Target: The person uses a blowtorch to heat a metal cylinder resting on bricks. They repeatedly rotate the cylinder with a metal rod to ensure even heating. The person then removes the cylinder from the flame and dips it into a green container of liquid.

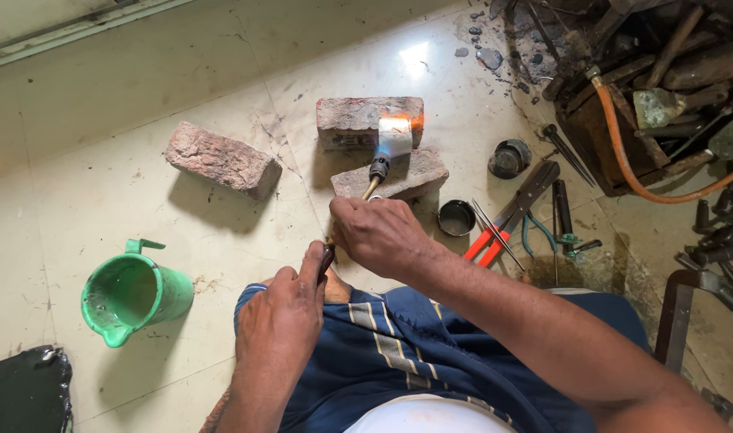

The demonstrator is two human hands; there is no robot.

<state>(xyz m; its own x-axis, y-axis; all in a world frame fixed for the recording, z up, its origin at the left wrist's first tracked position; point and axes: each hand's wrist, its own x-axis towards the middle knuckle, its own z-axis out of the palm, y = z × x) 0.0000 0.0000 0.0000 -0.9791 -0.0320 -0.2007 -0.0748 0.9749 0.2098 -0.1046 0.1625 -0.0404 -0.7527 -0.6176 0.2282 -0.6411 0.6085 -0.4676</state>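
My right hand (380, 234) grips the stem of a gas torch (380, 167) whose flame (396, 132) plays on a brick (369, 120) ahead of me. The torch nozzle lies over a second, lower brick (409, 178). My left hand (284, 313) is closed on a small dark tool handle (326, 260), held upright just left of and below the right hand. What the flame heats is washed out by the glare. My knee in blue striped cloth (398, 345) is under both hands.
A third brick (222, 159) lies to the left. A green plastic jug (134, 293) stands at lower left beside a black tray (26, 389). Right of the hands: a small metal cup (456, 217), red-handled shears (510, 216), pliers, an orange hose (623, 160), a cluttered tool box (663, 72).
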